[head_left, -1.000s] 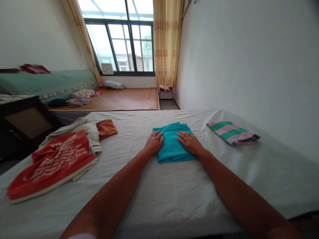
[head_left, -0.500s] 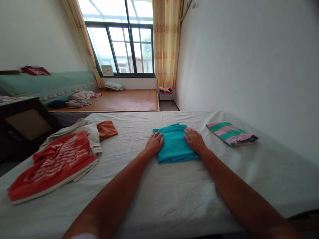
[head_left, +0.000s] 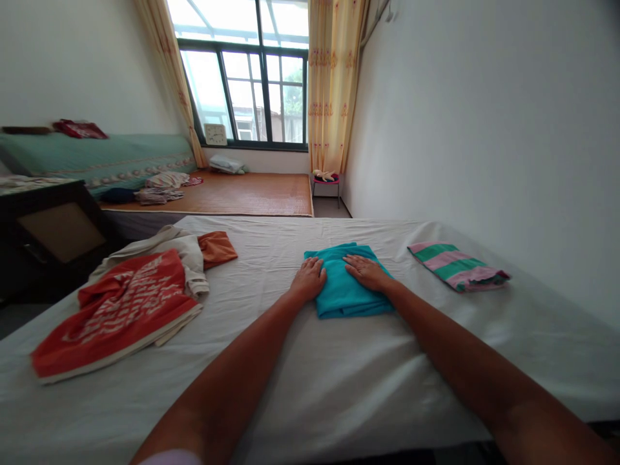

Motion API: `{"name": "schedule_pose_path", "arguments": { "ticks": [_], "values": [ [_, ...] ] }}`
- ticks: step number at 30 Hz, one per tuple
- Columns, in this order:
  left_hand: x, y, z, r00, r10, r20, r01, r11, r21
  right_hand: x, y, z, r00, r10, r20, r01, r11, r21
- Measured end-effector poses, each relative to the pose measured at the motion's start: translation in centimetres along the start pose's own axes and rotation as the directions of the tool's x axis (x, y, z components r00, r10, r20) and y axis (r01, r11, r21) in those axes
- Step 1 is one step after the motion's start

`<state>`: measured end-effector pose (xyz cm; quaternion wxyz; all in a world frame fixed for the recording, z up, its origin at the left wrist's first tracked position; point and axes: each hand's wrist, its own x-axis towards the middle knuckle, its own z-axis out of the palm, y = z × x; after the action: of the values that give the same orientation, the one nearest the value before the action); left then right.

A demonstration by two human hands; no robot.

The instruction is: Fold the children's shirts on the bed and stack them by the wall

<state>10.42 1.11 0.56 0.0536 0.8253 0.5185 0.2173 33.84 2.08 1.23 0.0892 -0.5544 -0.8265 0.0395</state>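
On the sheet (head_left: pixel 261 258), pressing blue cloth (head_left: pixel 343 297) with left hand (head_left: pixel 309 278) and right hand (head_left: pixel 367 272) flat, gripping nothing; best smoothed outward.

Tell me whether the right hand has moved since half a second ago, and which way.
Yes. Judged against the striped cloth lying apart, the right hand has shifted left, inward over the folded turquoise cloth.

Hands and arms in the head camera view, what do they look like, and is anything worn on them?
The left hand and right hand are ungloved, with no watch or bracelet visible. Both forearms are bare. A pale lilac-white sleeve edge shows on the left arm; no right sleeve is visible.
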Motion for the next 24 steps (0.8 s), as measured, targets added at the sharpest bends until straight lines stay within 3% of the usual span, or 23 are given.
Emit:
{"name": "schedule_pose_path", "arguments": {
  "ticks": [6,10,13,16,20,24],
  "values": [
    [-0.2,0.0,-0.3,1.0,0.008,0.005,-0.008,1.0,-0.004,0.0,2.1,-0.5,0.989,0.149,0.012,-0.149,0.988,-0.042],
    [-0.3,-0.1,-0.3,1.0,-0.019,0.012,0.019,1.0,-0.004,-1.3,2.0,0.0,0.95,0.29,-0.12,-0.304,0.945,-0.123],
    [-0.4,-0.1,-0.4,0.998,-0.051,0.035,0.051,0.999,-0.016,-3.2,1.1,0.5,0.96,0.179,-0.217,-0.221,0.957,-0.189],
    [-0.5,0.2,-0.6,0.995,-0.094,0.04,0.097,0.994,-0.055,-5.1,0.6,0.9,0.98,0.037,-0.195,-0.075,0.979,-0.188],
    [-0.6,0.6,-0.6,0.984,-0.175,-0.02,0.169,0.972,-0.166,-6.7,1.0,0.9,0.971,0.068,-0.23,-0.109,0.98,-0.167],
    [-0.3,1.1,-0.9,0.956,-0.263,-0.133,0.186,0.887,-0.423,-7.2,0.4,0.8,0.927,0.049,-0.372,-0.116,0.98,-0.161]
  ]
}}
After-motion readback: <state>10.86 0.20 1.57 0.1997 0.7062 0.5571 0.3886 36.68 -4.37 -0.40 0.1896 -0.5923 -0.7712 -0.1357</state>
